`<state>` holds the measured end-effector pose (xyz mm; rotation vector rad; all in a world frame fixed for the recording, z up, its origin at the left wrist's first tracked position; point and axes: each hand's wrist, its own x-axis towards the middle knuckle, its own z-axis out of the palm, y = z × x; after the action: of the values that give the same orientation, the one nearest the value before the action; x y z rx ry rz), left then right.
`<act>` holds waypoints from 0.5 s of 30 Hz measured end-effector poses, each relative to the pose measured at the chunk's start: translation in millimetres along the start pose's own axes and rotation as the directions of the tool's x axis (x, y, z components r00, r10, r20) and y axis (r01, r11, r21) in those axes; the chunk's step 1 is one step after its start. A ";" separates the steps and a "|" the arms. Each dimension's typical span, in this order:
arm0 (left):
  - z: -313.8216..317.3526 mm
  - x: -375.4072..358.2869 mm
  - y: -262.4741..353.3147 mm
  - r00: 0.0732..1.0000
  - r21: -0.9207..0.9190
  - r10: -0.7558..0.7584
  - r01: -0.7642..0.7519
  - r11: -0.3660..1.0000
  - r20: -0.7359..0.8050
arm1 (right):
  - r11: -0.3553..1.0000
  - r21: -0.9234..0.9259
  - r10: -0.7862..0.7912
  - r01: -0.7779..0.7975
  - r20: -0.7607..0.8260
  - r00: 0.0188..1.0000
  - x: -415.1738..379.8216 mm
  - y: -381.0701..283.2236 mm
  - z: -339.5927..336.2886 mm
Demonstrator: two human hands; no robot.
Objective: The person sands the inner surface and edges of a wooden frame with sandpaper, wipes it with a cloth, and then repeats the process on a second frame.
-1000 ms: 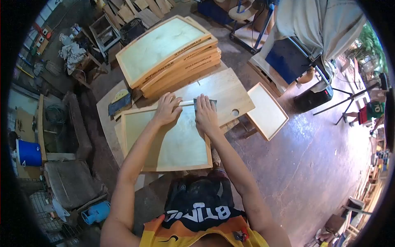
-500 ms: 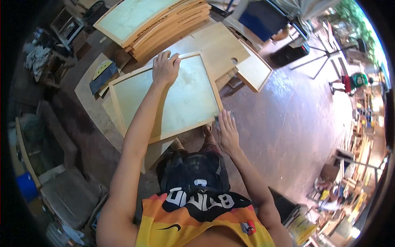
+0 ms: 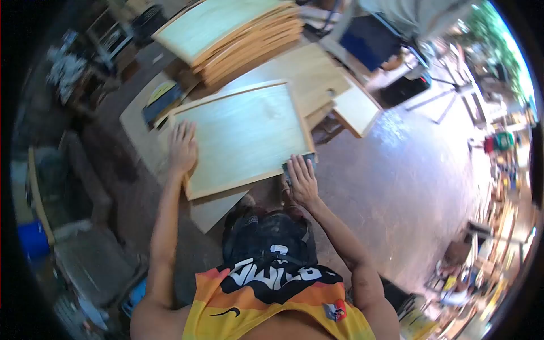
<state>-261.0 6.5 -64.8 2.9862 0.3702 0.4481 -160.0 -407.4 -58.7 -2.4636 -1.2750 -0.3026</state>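
Centrally, a framed wooden panel (image 3: 243, 136) lies flat on the tabletop (image 3: 136, 133), its long axis running from the lower left of the frame up toward the upper right. The left hand (image 3: 182, 148) rests palm down on the panel's left end, fingers (image 3: 180, 131) spread flat and gripping nothing. The right hand (image 3: 302, 181) presses a dark sanding pad (image 3: 298, 161) against the panel's lower right corner, fingers extended over it. A stack of similar panels (image 3: 238, 34) sits in the upper part of the frame, just beyond. A smaller framed panel (image 3: 354, 110) lies to the right.
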 end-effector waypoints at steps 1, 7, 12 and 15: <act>-9.1 -7.0 0.6 0.998 -0.083 -0.056 0.057 0.995 0.014 | 0.999 0.033 -0.025 0.026 -0.016 1.000 -5.6 -19.5 12.7; 5.2 -2.4 -20.5 0.981 -0.550 -0.185 0.127 0.825 -0.051 | 0.855 0.321 -0.450 0.407 0.070 0.890 61.4 -204.4 60.6; -4.3 -8.4 -21.9 0.994 -0.410 -0.054 0.009 0.912 -0.098 | 0.787 0.175 -0.613 0.592 0.332 0.717 86.8 -284.1 86.6; -1.1 -3.7 -20.2 0.990 -0.402 -0.017 -0.041 0.915 -0.139 | 0.751 0.228 -0.630 0.619 -0.030 0.776 69.8 -231.8 68.2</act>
<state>-269.3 25.2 -67.5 2.5621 0.2342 0.6495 -308.1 -204.3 -49.1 -1.7908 -2.0171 -0.2393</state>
